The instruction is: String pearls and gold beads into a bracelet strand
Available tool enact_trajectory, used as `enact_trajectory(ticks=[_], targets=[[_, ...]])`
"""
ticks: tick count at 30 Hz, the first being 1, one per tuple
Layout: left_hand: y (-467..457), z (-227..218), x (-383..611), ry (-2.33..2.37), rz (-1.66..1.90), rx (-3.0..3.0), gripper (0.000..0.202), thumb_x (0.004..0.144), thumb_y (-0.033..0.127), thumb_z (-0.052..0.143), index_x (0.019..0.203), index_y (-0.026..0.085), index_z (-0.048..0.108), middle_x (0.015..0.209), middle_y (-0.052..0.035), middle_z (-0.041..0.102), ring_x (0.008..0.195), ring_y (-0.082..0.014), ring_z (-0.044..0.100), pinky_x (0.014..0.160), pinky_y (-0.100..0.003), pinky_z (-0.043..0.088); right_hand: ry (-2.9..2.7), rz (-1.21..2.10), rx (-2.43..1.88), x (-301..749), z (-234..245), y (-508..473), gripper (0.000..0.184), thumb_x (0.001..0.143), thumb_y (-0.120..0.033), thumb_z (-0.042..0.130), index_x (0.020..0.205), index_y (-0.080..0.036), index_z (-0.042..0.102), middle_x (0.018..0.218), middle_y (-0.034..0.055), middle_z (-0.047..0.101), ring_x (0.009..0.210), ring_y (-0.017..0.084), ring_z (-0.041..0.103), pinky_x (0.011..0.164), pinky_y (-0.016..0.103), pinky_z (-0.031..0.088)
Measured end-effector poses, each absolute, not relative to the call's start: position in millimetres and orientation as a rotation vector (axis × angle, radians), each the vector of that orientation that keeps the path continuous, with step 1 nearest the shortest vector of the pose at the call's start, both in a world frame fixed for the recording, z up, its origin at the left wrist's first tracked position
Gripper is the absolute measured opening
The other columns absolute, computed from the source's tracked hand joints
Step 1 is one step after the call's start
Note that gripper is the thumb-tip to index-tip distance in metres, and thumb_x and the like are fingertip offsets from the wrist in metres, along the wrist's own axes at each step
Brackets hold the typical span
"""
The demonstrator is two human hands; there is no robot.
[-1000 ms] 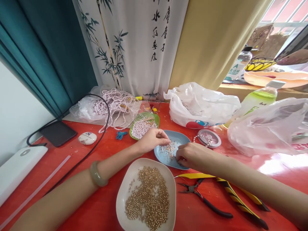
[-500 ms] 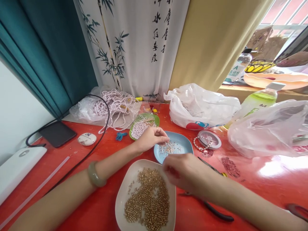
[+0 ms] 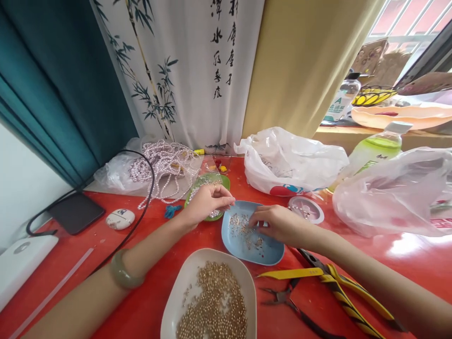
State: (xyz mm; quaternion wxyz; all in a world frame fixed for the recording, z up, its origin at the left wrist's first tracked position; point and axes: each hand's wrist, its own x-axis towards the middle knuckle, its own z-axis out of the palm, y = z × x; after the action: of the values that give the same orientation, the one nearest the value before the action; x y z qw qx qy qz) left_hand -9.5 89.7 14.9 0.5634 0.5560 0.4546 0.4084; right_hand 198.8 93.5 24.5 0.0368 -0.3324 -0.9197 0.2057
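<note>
A small blue dish (image 3: 271, 254) holding several thin metal pins sits on the red table. My left hand (image 3: 206, 203) hovers at its far left rim with fingertips pinched together; whatever they grip is too small to name. My right hand (image 3: 278, 223) rests over the dish's right side, fingers curled and pinching down among the pins. A white dish (image 3: 176, 306) of gold beads lies just in front, between my forearms. A green dish (image 3: 224, 181) of pale pearls sits behind my left hand.
Yellow-handled pliers (image 3: 339, 287) and black-handled pliers (image 3: 293, 306) lie right of the white dish. A wire spool (image 3: 306, 208), plastic bags (image 3: 293, 160), a green bottle (image 3: 374, 150), pearl strands (image 3: 162, 165), a black cable (image 3: 141, 216) and a dark phone (image 3: 76, 212) surround the dishes.
My right hand swung back over the white dish, then returned to the blue dish. The yellow-handled pliers lie on the table again. My left hand stayed at the dish's rim.
</note>
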Motion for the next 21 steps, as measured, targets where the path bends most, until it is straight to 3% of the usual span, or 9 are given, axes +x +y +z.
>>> enact_trajectory(ticks=[7, 15, 21], targets=[[104.3, 18.4, -4.8, 1.083, 0.930, 1.333, 0.014, 0.063, 0.022, 0.065, 0.066, 0.013, 0.055, 0.063, 0.0007, 0.060, 0.060, -0.0085, 0.054, 0.062, -0.024, 0.044, -2.885, 0.681, -1.020, 198.4, 14.9, 102.1, 0.012, 0.076, -0.010, 0.047, 0.070, -0.015, 0.057, 0.078, 0.0034, 0.055, 0.064, 0.012, 0.052, 0.059, 0.023, 0.039], [108.6, 14.3, 1.2, 1.061, 0.929, 1.330, 0.013, 0.064, 0.022, 0.064, 0.065, 0.013, 0.055, 0.062, 0.0007, 0.059, 0.058, -0.0084, 0.054, 0.060, -0.023, 0.043, -2.719, 0.651, -1.123, 204.9, 17.6, 104.6, 0.013, 0.082, -0.013, 0.039, 0.077, -0.018, 0.050, 0.061, -0.0023, 0.052, 0.052, 0.010, 0.045, 0.049, 0.021, 0.033], [106.8, 10.6, 1.5, 1.065, 0.875, 1.364, 0.013, 0.065, 0.023, 0.064, 0.066, 0.013, 0.055, 0.063, -0.0002, 0.060, 0.060, -0.0091, 0.054, 0.061, -0.024, 0.043, -2.773, 0.480, -1.031, 201.4, 16.6, 99.9, 0.022, 0.080, -0.010, 0.041, 0.092, -0.019, 0.058, 0.089, 0.0046, 0.059, 0.071, 0.014, 0.056, 0.060, 0.024, 0.040]])
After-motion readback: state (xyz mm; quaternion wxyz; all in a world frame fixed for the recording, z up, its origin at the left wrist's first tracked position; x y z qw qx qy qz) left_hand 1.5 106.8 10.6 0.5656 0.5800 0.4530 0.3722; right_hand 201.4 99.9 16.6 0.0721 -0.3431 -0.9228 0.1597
